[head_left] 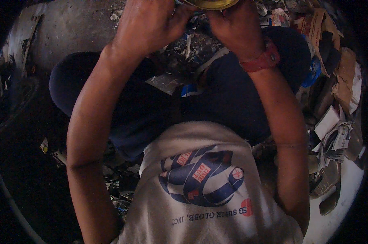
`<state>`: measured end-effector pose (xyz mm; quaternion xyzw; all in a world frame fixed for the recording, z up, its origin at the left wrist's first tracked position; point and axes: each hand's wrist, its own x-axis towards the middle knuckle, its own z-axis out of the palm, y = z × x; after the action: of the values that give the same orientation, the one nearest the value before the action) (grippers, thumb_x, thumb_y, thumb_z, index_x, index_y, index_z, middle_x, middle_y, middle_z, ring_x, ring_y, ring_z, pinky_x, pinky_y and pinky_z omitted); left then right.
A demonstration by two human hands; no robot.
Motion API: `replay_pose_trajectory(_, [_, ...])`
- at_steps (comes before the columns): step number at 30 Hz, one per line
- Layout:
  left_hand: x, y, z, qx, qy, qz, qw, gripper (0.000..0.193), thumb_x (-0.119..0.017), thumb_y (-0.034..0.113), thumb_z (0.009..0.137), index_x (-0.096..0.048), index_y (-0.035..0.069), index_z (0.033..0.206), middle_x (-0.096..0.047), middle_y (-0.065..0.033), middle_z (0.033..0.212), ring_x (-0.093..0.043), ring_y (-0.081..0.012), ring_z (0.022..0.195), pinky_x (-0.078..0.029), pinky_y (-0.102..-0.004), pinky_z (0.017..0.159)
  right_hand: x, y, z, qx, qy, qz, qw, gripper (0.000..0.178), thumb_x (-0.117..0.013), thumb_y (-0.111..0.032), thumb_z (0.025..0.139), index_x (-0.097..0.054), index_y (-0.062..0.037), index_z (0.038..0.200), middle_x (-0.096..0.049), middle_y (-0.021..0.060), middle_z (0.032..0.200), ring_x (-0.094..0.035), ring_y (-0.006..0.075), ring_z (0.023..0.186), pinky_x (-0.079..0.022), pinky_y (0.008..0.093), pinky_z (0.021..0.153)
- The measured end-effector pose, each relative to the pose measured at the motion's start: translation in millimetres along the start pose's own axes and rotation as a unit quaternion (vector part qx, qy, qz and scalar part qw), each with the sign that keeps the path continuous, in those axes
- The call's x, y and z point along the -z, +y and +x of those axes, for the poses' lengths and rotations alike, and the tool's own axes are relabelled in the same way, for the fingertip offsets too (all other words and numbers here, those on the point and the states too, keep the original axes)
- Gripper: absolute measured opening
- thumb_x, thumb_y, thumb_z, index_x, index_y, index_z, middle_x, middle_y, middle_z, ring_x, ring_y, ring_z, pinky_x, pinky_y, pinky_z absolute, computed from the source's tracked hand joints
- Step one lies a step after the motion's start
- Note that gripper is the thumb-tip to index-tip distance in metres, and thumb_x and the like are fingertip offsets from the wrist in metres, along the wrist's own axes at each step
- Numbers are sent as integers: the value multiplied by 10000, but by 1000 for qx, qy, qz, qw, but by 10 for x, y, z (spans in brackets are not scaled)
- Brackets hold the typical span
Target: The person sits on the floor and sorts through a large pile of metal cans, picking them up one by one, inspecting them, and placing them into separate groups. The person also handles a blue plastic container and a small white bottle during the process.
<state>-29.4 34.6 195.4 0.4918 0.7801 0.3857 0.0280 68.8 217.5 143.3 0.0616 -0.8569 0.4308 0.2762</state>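
At the upper edge, a round, shiny gold-coloured tin can [217, 3] shows only its curved lower rim; the rest is cut off. My left hand [149, 26] grips it from the left, its thumb bent in against the side. From the right, my right hand [237, 31] closes on the same can, with a red band around the wrist. Most fingertips of both hands lie beyond the picture or behind the can.
Below my hands, small scraps and bits of litter [190, 44] cover the ground between my bent legs. Torn cardboard [346, 79], folded papers [336, 136] and a blue crumpled wrapper [312, 72] lie to the right. Bare grey floor [74, 30] shows at the far left.
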Motion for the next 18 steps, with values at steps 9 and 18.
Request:
replay_pose_trajectory(9, [19,-3,-19,-80,15,121,989,837,-750,52,850,-325,43,1571,-442,-250,1538,-480,-477,1404,-465,-537,1108,7,-7,12,26,-20,-31,999,426,-673,-75,959,-539,-6,1358,-635,211,1262,-640,402,1157,-528,491,984])
replay_pose_trajectory(18, [-7,-28,-73,-45,25,87,995,866,-758,72,836,-311,26,1576,-426,-270,1549,-465,-481,1417,-455,-536,1120,18,-53,19,32,-20,-39,999,422,-672,-75,958,-544,-5,1354,-637,211,1258,-640,401,1158,-527,489,984])
